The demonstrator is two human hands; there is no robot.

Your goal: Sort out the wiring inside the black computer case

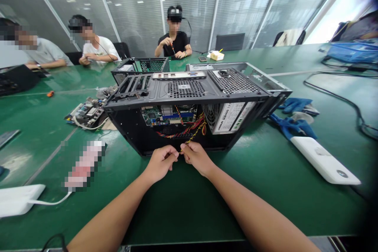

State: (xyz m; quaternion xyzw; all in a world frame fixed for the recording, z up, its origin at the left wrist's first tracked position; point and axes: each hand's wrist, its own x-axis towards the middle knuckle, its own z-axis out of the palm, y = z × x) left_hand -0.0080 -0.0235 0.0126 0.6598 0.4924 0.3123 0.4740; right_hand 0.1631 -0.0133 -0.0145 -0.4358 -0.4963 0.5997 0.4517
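Observation:
In front of me a black computer case (130,126) lies on its side with its open face toward me. A twisted yellow-and-black cable (193,134) runs out of it. My right hand (197,159) is closed in a pinch around this cable just outside the case's lower edge. Close beside it, my left hand (162,162) pinches the cable's end, which the fingertips mostly hide. Inside the case are a motherboard (153,116), a bundle of red, black and yellow wires (189,129) and a power supply (234,118) at the right.
Left of the case lies a loose circuit board (90,112). White power banks (323,161) (17,201), a phone (85,165) and blue gloves (282,126) rest on the green table (103,220). Another open case (274,82) stands behind. Several people sit across the table.

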